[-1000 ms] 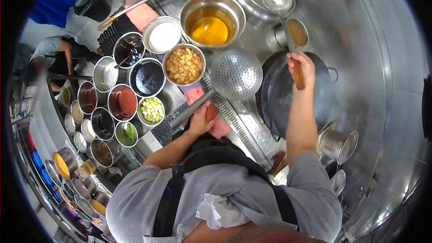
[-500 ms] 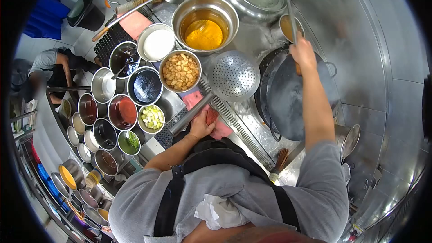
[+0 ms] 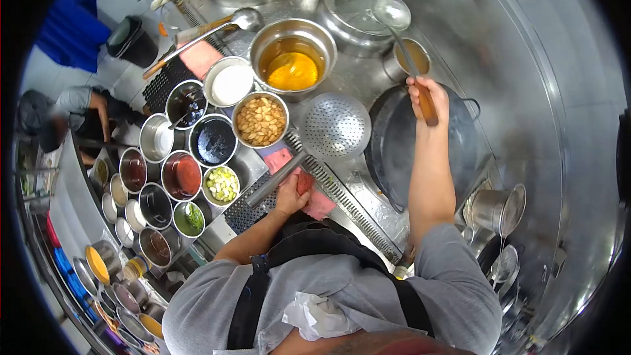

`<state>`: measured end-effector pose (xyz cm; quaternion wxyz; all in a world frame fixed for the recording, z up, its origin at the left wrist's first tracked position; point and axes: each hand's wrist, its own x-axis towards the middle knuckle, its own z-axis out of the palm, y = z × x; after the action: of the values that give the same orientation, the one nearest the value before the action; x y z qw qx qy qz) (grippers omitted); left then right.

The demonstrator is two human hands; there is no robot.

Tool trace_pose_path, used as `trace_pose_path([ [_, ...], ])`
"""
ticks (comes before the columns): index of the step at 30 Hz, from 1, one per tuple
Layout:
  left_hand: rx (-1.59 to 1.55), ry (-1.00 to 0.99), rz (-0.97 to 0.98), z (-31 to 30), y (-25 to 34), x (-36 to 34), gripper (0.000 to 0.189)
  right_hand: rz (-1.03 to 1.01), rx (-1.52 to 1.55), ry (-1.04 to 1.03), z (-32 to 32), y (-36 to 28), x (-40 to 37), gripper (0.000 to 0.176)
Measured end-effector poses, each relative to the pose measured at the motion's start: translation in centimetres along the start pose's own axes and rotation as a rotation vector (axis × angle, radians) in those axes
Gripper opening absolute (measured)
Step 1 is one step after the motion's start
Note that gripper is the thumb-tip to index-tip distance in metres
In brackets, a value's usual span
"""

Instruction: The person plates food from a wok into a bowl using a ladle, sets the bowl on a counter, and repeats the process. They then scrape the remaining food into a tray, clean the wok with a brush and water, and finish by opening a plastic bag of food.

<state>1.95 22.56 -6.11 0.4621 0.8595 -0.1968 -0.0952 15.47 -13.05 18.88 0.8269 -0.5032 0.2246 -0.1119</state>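
Much metal ware surrounds the work on the tabletop. In the centre of the frame lies a perforated skimmer, and its thick grey handle goes toward lower left, just above the left grip. The right forearm passes over the dark wok, right of centre, and hides part of it. At the left of the frame, another person is bending below a dark bin.

The right grip is closed around the wooden handle of the ladle. Half a second ago the ladle's bowl was nearer to the top edge; now it is lower, in front of the wide metal pot at upper right. The left grip remains folded on a red bundle, below centre; its material I cannot tell.

The large steel bowl, at upper centre, contains something yellow-orange. Below it, a small pot is full of light-brown pieces. The containers at left hold, among others, dark liquid, red sauce and pale green chunks
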Motion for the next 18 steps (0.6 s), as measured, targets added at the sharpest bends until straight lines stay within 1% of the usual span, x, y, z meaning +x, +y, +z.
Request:
trace_pose_path([
  [1,-0.009,0.002,-0.031,0.0,0.1,0.1,0.049,-0.026,0.028,-0.041,-0.9,-0.8,-2.5,0.018],
  [2,-0.016,0.002,-0.065,0.0,0.3,0.0,0.049,-0.044,0.035,-0.02,-1.9,-1.6,-4.9,0.018],
  [3,-0.014,-0.023,-0.048,-0.1,0.6,0.0,0.049,-0.031,0.025,-0.066,-3.0,-2.3,-7.5,0.026],
  [4,-0.002,0.015,-0.027,0.0,0.8,0.1,0.052,-0.012,0.017,-0.108,-4.1,-2.8,-10.2,0.034],
  [5,0.01,0.05,-0.009,0.0,1.0,0.3,0.056,-0.014,0.029,-0.076,-5.1,-3.5,-12.9,0.034],
  [6,0.024,0.082,0.005,0.1,1.1,0.0,0.059,-0.013,-0.001,-0.078,-6.0,-4.1,-15.6,0.039],
  [7,0.03,0.05,0.008,0.4,0.7,-0.2,0.059,-0.013,-0.03,-0.084,-6.9,-4.4,-18.0,0.043],
  [10,0.104,0.052,-0.014,1.1,-0.1,-0.1,0.062,-0.006,-0.048,-0.023,-9.7,-5.0,-23.8,0.046],
  [11,0.112,0.059,-0.035,1.0,0.3,-0.1,0.062,0.033,-0.053,-0.035,-10.2,-5.2,-25.0,0.047],
  [12,0.12,0.067,-0.054,1.1,0.6,-0.1,0.061,0.025,-0.046,-0.027,-10.8,-5.2,-25.6,0.047],
  [14,0.084,0.037,-0.055,1.4,0.2,-0.1,0.061,0.036,-0.197,0.079,-12.1,-5.1,-26.3,0.046],
  [15,0.099,0.048,-0.075,1.5,0.3,0.0,0.061,0.029,-0.206,0.164,-12.5,-4.9,-25.9,0.042],
  [16,0.117,0.059,-0.094,1.5,0.4,0.1,0.06,0.02,-0.194,0.182,-13.6,-4.7,-25.4,0.042],
  [18,0.117,0.036,-0.061,1.3,0.8,0.5,0.06,-0.019,-0.306,0.282,-16.1,-3.8,-24.5,0.045],
])
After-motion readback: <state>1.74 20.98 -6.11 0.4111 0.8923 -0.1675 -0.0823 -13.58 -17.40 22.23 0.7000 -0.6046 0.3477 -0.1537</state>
